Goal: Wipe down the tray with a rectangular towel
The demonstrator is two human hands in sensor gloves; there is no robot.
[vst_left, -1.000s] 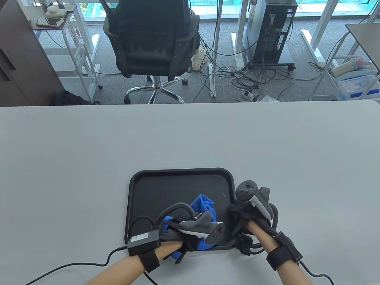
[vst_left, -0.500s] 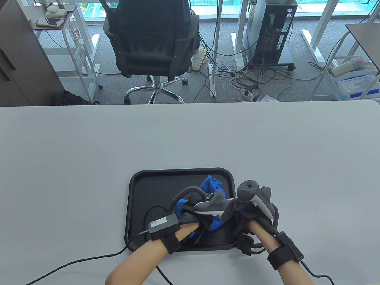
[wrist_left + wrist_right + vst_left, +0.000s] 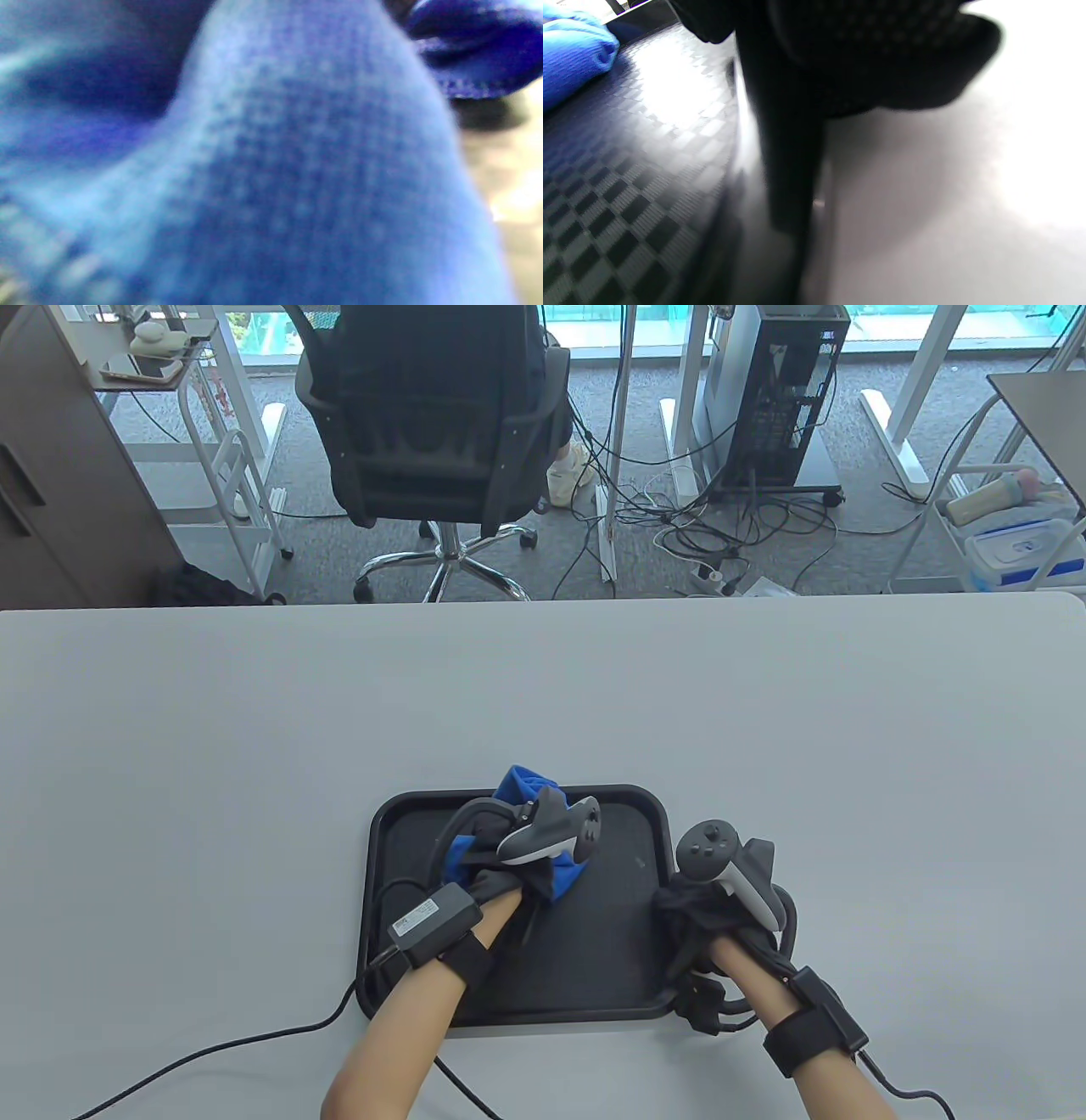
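A black tray (image 3: 594, 950) with a checkered floor (image 3: 628, 190) lies at the near middle of the grey table. My left hand (image 3: 501, 882) grips a bunched blue towel (image 3: 519, 785) and presses it on the tray's far middle part. The towel fills the left wrist view (image 3: 271, 169), and a fold of it shows in the right wrist view (image 3: 572, 63). My right hand (image 3: 689, 912) holds the tray's right rim, with a gloved finger (image 3: 789, 127) down on the edge.
A small speck (image 3: 638, 863) sits on the tray floor near the right rim. The grey table (image 3: 254, 729) spreads around the tray. Glove cables (image 3: 212, 1056) trail off the table's near edge. An office chair (image 3: 433, 432) stands beyond the far edge.
My left hand has swept the towel from the tray's near edge right and away, then left up to the far rim. My right hand has stayed on the right rim.
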